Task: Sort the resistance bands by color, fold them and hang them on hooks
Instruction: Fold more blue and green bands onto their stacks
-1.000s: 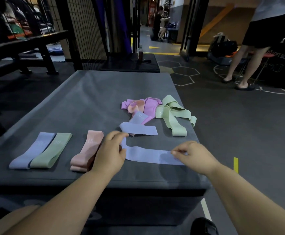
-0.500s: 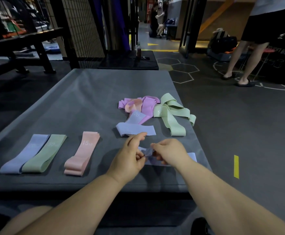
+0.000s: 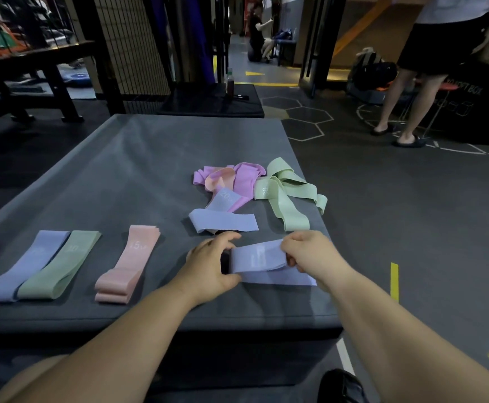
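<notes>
A lavender band (image 3: 262,263) lies folded over itself near the front right of the grey padded box (image 3: 138,170). My left hand (image 3: 211,264) grips its left end and my right hand (image 3: 310,254) pinches its right end. Folded flat at the front left lie a lavender band (image 3: 25,266), a green band (image 3: 60,266) and a pink stack (image 3: 130,263). Behind my hands is another lavender band (image 3: 223,221), and farther back a loose heap of purple bands (image 3: 244,178), a peach band (image 3: 218,180) and green bands (image 3: 286,196). No hooks are in view.
The box's right edge drops to a dark gym floor with yellow tape marks (image 3: 394,282). A person in sandals (image 3: 406,91) stands at the back right. A black platform with a bottle (image 3: 230,82) sits behind the box. Benches and a wire fence stand at the left.
The lavender band was stretched flat between my hands a second ago. My right hand brought its end over to the left, and now the band lies doubled with both hands on its ends.
</notes>
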